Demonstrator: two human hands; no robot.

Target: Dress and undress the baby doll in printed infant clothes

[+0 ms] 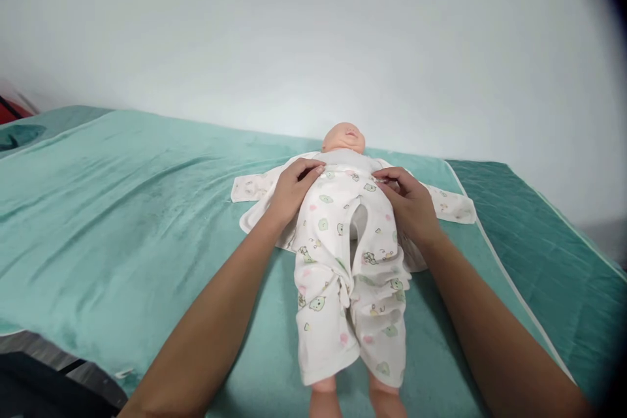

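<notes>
A baby doll [343, 138] lies on its back, head toward the wall. White baby pants [323, 261] with a green and pink print cover its legs and belly, and the crotch is split open. At the left side of the waistband, my left hand [294, 188] pinches the cloth between thumb and fingers. On the opposite side my right hand [409, 199] grips the same waistband. Spread out under the doll is a white printed baby shirt [252, 187], its sleeves stretched to both sides. The doll's bare lower legs show below the pant cuffs.
A light green blanket [122, 209] with some wrinkles lies under the doll. Darker green quilted cloth [553, 228] covers the right side. Behind stands a white wall [294, 46]. A dark object [44, 385] is at the lower left, and something red [12, 111] at the left edge.
</notes>
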